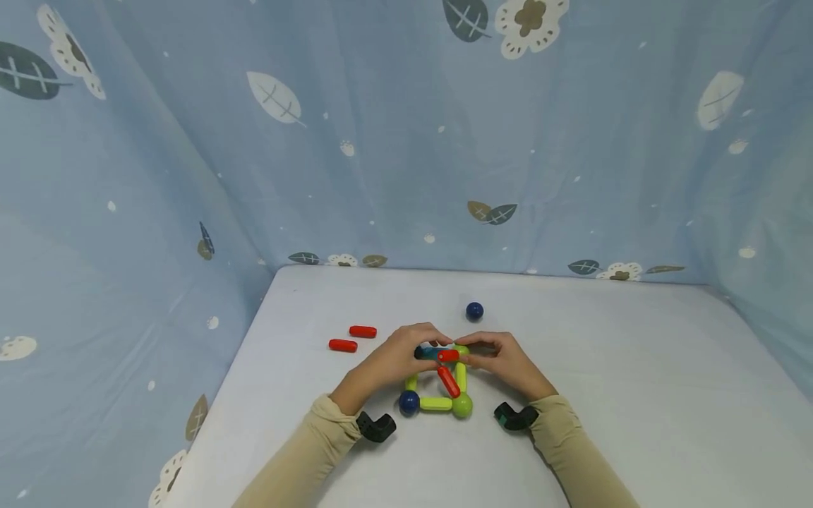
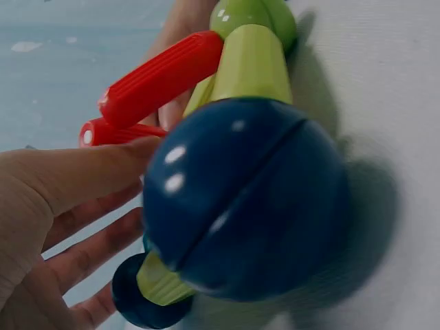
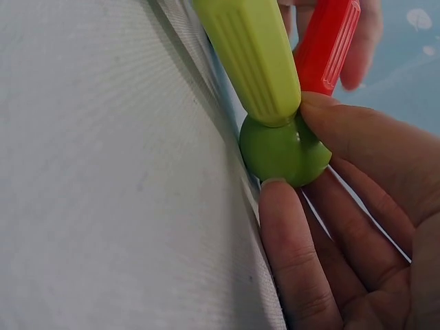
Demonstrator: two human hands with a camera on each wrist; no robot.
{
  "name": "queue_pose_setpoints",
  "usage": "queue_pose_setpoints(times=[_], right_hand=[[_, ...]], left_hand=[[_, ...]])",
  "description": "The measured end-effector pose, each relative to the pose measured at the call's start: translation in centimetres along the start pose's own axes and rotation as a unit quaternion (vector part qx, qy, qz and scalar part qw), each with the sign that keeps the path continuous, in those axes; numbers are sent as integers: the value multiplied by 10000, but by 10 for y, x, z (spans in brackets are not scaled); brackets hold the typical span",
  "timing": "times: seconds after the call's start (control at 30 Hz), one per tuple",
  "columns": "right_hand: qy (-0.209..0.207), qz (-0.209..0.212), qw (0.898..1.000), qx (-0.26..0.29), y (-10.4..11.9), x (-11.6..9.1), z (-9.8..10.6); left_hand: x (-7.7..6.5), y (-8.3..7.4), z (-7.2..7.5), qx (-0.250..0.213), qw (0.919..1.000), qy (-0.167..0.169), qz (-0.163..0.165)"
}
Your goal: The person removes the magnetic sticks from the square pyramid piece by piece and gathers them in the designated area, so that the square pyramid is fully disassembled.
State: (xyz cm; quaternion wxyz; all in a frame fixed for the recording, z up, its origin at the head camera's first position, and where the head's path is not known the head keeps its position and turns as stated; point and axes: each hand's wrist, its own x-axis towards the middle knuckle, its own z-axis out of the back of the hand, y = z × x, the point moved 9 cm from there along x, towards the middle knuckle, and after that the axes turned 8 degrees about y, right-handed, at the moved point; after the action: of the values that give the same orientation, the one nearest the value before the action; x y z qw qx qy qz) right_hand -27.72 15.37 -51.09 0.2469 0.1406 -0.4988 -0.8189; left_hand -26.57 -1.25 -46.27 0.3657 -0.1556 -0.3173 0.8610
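On the white table a frame of magnetic rods and balls stands between both hands. Its near side has a blue ball (image 1: pixel 409 402), a yellow-green rod (image 1: pixel 436 403) and a green ball (image 1: pixel 462 405). A red rod (image 1: pixel 448 382) slants up from that green ball. My left hand (image 1: pixel 406 351) pinches a second red rod (image 1: pixel 448 356) near its free end, thumb on the near side. A teal rod (image 1: pixel 433 352) lies behind, partly hidden by fingers. My right hand (image 1: pixel 504 361) holds the far green ball (image 3: pixel 285 148) between thumb and fingers, where the second red rod joins.
Two loose red rods, a farther one (image 1: pixel 363 331) and a nearer one (image 1: pixel 343 345), lie left of the frame. A loose blue ball (image 1: pixel 474 311) rests behind the hands. Patterned blue cloth (image 1: pixel 406 141) hangs behind the table (image 1: pixel 635 395) and along its sides.
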Motion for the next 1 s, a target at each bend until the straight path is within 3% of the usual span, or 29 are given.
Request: queue_pose_setpoints(times=[0.2, 0.5, 0.73, 1.0], right_hand=[[-49, 3, 10000, -45, 3, 1, 4], [-28, -152, 9996, 227, -1, -1, 0], [3, -82, 9998, 159, -1, 0, 0], [-33, -180, 9998, 111, -2, 0, 0]], left_hand=[[1, -3, -1, 39, 9999, -101, -35], [-4, -11, -5, 86, 9988, -267, -411], [-3, -10, -5, 33, 9994, -275, -227], [-3, -9, -4, -16, 9986, -451, -276]])
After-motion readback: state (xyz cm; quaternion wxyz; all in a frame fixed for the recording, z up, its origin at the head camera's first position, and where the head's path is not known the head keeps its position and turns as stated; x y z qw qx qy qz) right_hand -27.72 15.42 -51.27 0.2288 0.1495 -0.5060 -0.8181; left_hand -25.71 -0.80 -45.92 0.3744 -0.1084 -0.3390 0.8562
